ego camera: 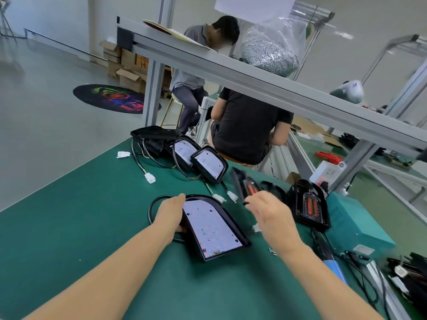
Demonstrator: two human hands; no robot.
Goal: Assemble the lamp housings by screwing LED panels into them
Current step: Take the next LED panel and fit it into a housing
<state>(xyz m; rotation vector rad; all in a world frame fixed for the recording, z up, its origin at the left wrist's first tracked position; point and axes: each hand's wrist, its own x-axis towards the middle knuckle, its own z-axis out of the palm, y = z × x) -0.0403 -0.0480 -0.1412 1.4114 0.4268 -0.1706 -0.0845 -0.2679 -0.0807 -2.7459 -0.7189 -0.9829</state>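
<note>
On the green bench mat (97, 229), centre: one black lamp housing (235, 225), open face up, white LED panel (211, 227) seated inside it with small coloured dots showing.
Left hand (169, 212): lies against the housing's 9 o'clock edge, fingers curled under the rim, thumb stretched along the curved top; it grips the housing.
Right hand (270, 212): raised at 3 o'clock of the housing, apart from it; fingertips pinch a blurred black part with orange stripes (245, 184), which is lifted off the mat.
Cable loop (152, 209): black, curving out from under the left hand at 9 o'clock.
Finished stock, 12 o'clock: two further housings with white panels (209, 163), leaning one against the other; black empty shells (157, 133) stacked behind them at 11 o'clock; leads ending in white connectors (150, 177) trail over the mat.
Item at 2 o'clock: black housing with orange grille insert (310, 205), propped against a teal box unit (353, 224).
Loose screws (272, 250): a few, on the mat beside the right wrist.
Clear plastic bag (272, 43), on the shelf rail (231, 70) at 1 o'clock: holds a heap of small silvery metal parts, too small to tell apart.
Blue-handled tool (332, 265): lying at 4 o'clock.
Background: two seated persons (247, 125) beyond the bench.
</note>
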